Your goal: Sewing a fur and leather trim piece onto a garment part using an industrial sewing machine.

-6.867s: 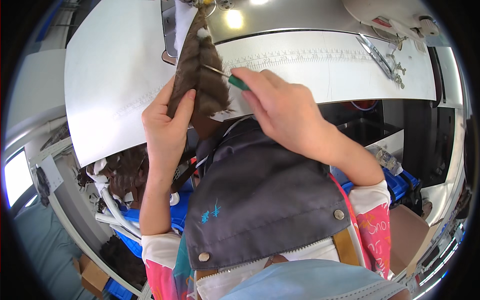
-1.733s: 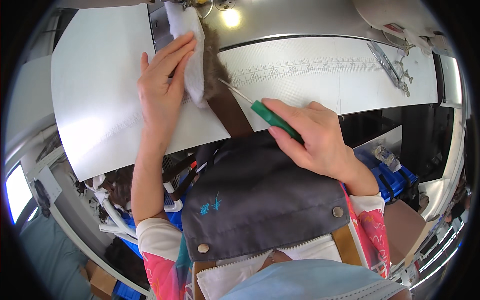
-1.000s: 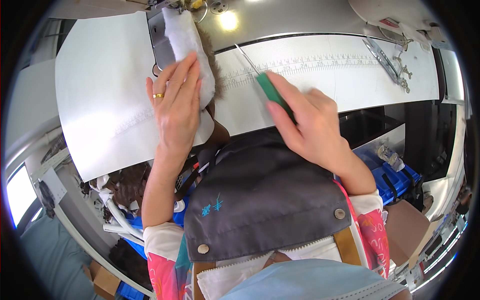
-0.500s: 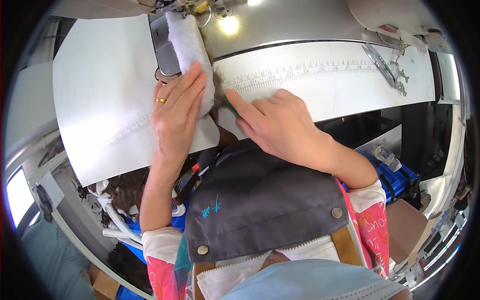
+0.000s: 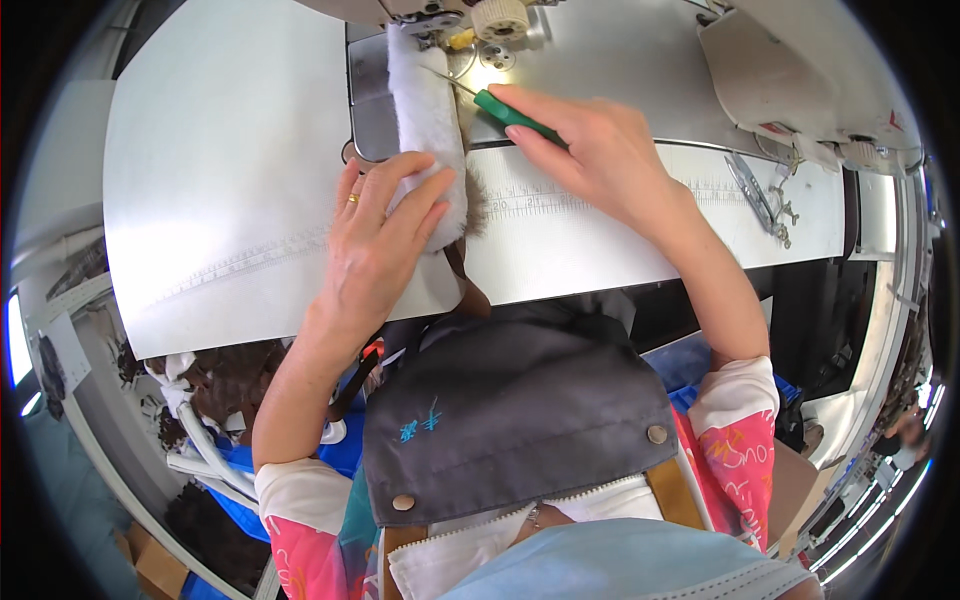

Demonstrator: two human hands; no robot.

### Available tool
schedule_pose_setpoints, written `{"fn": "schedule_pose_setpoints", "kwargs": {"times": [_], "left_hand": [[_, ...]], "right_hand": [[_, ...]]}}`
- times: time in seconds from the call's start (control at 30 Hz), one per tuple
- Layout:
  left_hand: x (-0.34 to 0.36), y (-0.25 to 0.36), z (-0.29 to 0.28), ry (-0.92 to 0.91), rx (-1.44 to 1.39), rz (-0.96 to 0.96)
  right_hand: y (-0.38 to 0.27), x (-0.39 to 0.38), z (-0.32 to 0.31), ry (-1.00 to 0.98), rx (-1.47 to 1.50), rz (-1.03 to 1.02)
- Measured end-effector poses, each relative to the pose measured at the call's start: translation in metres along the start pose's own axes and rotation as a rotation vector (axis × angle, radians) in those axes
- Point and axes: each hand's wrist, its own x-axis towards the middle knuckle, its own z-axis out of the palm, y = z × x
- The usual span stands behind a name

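A white fur strip (image 5: 418, 105) with a brown furry edge (image 5: 472, 200) runs from the sewing machine's foot (image 5: 425, 28) toward me. My left hand (image 5: 385, 235) rests on the near part of the strip, fingers bent a little and apart. My right hand (image 5: 600, 160) is closed round the green handle (image 5: 510, 110) of a thin pointed tool, whose metal tip (image 5: 440, 75) lies on the strip close to the foot. A brown band (image 5: 470, 290) hangs from under the strip over the table's near edge.
The white table (image 5: 230, 120) with a printed ruler surrounds the metal machine bed (image 5: 620, 80). Steel tweezers and small metal fittings (image 5: 770, 210) lie at right. Brown scraps (image 5: 220, 385) and blue bins (image 5: 340, 450) are below. A blurred person (image 5: 905, 435) is at far right.
The brown fur seen uppermost 6.9 seconds ago is now mostly covered by white. Since half a second ago, my right hand has moved up toward the foot, exposing the tool, and the view has shifted.
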Motion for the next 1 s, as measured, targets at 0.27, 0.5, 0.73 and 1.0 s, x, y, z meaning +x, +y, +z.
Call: {"fn": "schedule_pose_setpoints", "kwargs": {"times": [0.27, 0.5, 0.73, 1.0], "left_hand": [[0.003, -0.005, -0.004, -0.013, -0.075, 0.022], [0.016, -0.011, 0.001, -0.020, -0.039, -0.001], [0.029, -0.026, 0.007, 0.032, -0.030, 0.012], [0.045, -0.042, 0.016, 0.079, -0.027, 0.086]], "right_hand": [[0.000, 0.003, -0.003, -0.055, -0.058, -0.012], [0.000, -0.007, 0.002, 0.071, 0.144, -0.096], [0.003, -0.008, 0.008, 0.022, -0.068, -0.009], [-0.018, -0.035, -0.006, 0.015, 0.131, 0.268]]}}
